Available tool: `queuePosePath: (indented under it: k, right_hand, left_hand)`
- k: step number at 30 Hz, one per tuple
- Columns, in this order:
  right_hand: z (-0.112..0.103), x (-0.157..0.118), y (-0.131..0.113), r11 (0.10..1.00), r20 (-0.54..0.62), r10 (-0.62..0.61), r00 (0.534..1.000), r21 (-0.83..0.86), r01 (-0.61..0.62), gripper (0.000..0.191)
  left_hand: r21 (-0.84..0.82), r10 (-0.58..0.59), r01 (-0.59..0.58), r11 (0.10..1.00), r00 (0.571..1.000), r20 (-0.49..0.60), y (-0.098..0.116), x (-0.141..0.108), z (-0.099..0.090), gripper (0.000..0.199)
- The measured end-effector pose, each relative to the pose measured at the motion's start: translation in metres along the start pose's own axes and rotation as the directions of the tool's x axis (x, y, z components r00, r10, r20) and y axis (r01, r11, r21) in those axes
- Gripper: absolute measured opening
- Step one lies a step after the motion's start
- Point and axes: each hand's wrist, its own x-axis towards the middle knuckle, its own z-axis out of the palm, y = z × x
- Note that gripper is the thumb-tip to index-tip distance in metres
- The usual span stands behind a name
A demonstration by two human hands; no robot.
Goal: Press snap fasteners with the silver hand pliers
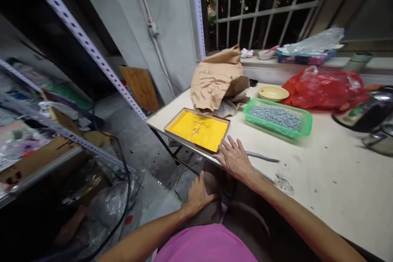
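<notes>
My right hand [235, 157] lies open on the front edge of the white table [310, 176], fingers spread, just beside the lower right corner of a gold-framed tray [198, 130] with a yellow insert. A thin grey metal strip [262, 156] lies to the right of those fingers. Below the table edge, my left hand [199, 194] rests on a dark surface, likely my own leg, holding nothing. Farther back stand a green plastic basket [276, 118] full of grey nails or screws and a crumpled brown paper bag [216, 80].
A cream dish [272, 93] and a red plastic bag [322, 90] sit at the table's back. A metal appliance [365, 110] stands at the right. Metal shelving [80, 45] with clutter fills the left, and a barred window [264, 8] rises behind the table.
</notes>
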Motion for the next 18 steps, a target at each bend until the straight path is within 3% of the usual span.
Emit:
queuePosePath:
  k: [5, 7, 10, 13, 18]
  right_hand:
    - [0.043, 0.036, -0.017, 0.998, 0.068, -0.027, 0.997, -0.053, 0.031, 0.039]
    - [0.057, 0.04, -0.02, 0.995, 0.108, -0.011, 0.994, -0.094, 0.021, 0.04]
    - [0.078, 0.038, -0.022, 0.991, 0.072, -0.082, 0.994, -0.104, 0.089, 0.039]
    - [0.096, 0.034, -0.016, 0.991, 0.162, -0.062, 0.985, -0.106, 0.08, 0.04]
    - [0.119, 0.023, 0.009, 0.971, 0.188, -0.239, 0.953, 0.057, 0.232, 0.034]
  left_hand:
    - [-0.079, 0.002, -0.002, 0.997, 1.0, -0.007, -0.017, -0.002, 0.014, 0.114]
    - [-0.113, -0.02, 0.02, 0.993, 1.0, 0.004, -0.024, -0.004, 0.019, 0.118]
    - [-0.192, -0.007, 0.014, 0.981, 0.999, 0.036, -0.034, -0.004, 0.027, 0.125]
    - [-0.284, 0.008, -0.001, 0.959, 1.0, 0.023, -0.042, 0.002, 0.041, 0.128]
    - [-0.433, -0.167, 0.192, 0.88, 0.981, 0.095, -0.04, 0.029, 0.079, 0.06]
